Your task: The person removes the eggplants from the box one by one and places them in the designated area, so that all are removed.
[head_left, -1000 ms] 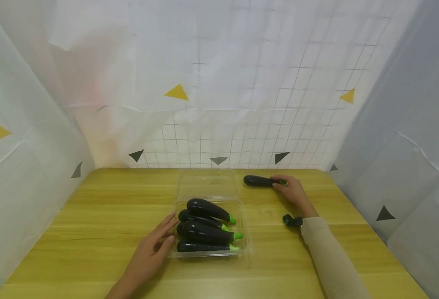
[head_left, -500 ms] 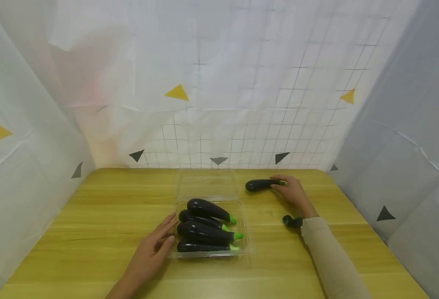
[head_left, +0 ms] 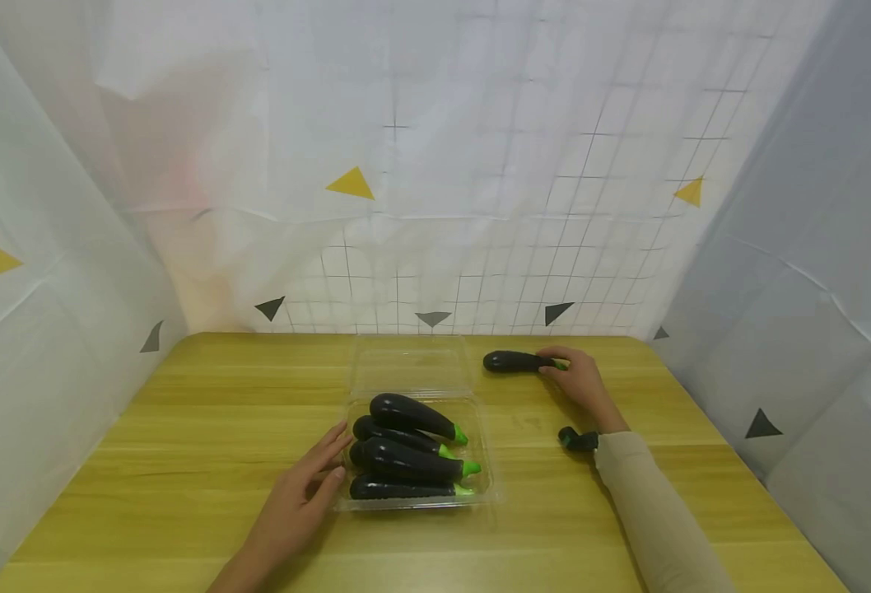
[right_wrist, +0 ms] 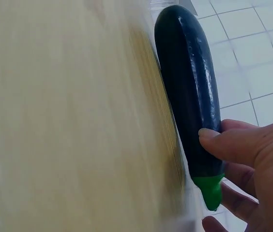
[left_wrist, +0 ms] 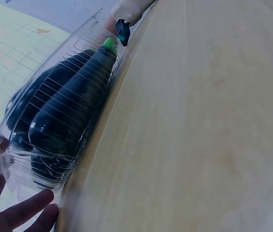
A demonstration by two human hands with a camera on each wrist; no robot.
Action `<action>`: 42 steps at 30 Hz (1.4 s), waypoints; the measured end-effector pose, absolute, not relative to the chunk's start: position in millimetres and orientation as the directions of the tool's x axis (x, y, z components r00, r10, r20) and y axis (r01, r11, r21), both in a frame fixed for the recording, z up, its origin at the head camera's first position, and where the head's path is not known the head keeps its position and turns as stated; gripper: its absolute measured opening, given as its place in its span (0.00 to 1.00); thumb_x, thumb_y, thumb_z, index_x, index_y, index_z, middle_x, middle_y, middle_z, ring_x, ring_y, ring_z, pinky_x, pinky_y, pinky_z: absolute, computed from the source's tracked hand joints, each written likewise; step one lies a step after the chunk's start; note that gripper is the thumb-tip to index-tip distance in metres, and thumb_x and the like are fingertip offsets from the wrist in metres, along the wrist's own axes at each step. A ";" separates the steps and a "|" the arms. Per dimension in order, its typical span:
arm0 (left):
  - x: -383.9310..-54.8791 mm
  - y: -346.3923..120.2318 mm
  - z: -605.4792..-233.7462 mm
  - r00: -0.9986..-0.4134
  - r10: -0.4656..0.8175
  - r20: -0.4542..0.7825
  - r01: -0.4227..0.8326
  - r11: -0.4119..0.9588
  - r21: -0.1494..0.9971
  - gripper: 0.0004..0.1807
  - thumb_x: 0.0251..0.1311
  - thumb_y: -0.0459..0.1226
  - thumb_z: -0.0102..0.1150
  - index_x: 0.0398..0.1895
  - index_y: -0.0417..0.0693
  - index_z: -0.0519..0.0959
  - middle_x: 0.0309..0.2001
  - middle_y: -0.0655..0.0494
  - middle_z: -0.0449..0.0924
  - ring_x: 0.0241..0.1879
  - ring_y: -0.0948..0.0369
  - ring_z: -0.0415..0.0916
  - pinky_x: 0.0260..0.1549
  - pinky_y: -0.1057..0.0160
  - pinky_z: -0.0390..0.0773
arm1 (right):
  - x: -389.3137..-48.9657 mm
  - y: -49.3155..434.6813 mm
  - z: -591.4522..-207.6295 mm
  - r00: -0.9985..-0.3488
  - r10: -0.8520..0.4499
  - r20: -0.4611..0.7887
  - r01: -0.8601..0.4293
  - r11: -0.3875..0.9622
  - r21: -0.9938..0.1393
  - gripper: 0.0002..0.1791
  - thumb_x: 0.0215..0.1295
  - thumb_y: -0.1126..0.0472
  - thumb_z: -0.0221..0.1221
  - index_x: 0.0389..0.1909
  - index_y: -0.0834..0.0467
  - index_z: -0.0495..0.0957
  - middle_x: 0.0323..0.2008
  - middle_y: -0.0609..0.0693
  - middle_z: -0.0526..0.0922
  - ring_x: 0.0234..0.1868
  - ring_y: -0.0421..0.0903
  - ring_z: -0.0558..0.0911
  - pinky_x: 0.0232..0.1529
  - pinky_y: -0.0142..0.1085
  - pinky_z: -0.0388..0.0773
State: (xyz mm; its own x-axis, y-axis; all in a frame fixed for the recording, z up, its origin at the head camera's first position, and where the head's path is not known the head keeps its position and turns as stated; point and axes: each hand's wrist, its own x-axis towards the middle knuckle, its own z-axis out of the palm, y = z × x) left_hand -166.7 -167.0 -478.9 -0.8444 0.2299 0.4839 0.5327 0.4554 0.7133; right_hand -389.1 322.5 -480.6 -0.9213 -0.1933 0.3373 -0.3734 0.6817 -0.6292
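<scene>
In the head view my right hand [head_left: 582,384] pinches a dark purple eggplant [head_left: 510,361] near its green stem, at the far right of the table. The right wrist view shows the thumb [right_wrist: 228,144] across the narrow end of this eggplant, with the other fingers behind it. Several more eggplants [head_left: 406,459] lie piled in a clear plastic clamshell box [head_left: 489,461], green stems to the right. Its lid [head_left: 412,368] is folded back toward the wall. My left hand [head_left: 295,498] rests at the box's left side, fingers extended along the wall.
The wooden table [head_left: 206,428] ends at a white sheet wall [head_left: 435,247] with grid lines and triangles. Similar sheets stand on the left and right. A small dark device [head_left: 578,439] sits by the right sleeve [head_left: 654,511].
The eggplant in my right hand dips slightly toward me, then swings back to almost its former place. My left hand and the box stay put.
</scene>
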 end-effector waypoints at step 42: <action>-167.9 -166.8 -481.6 -0.834 0.235 0.499 0.547 0.472 0.691 0.23 0.73 0.28 0.58 0.70 0.41 0.76 0.75 0.49 0.67 0.52 0.52 0.85 0.49 0.53 0.85 | -382.1 316.8 -472.5 -0.924 -0.182 0.336 -0.364 0.688 -0.628 0.28 0.74 0.46 0.64 0.64 0.62 0.80 0.64 0.61 0.79 0.67 0.64 0.72 0.64 0.65 0.68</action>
State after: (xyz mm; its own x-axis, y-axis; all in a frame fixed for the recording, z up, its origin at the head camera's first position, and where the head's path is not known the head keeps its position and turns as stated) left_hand -167.9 -166.8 -481.6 -0.8340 0.2347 0.4994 0.5469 0.4720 0.6914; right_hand -382.1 316.8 -472.5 -0.9239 -0.1823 0.3364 -0.3644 0.6877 -0.6279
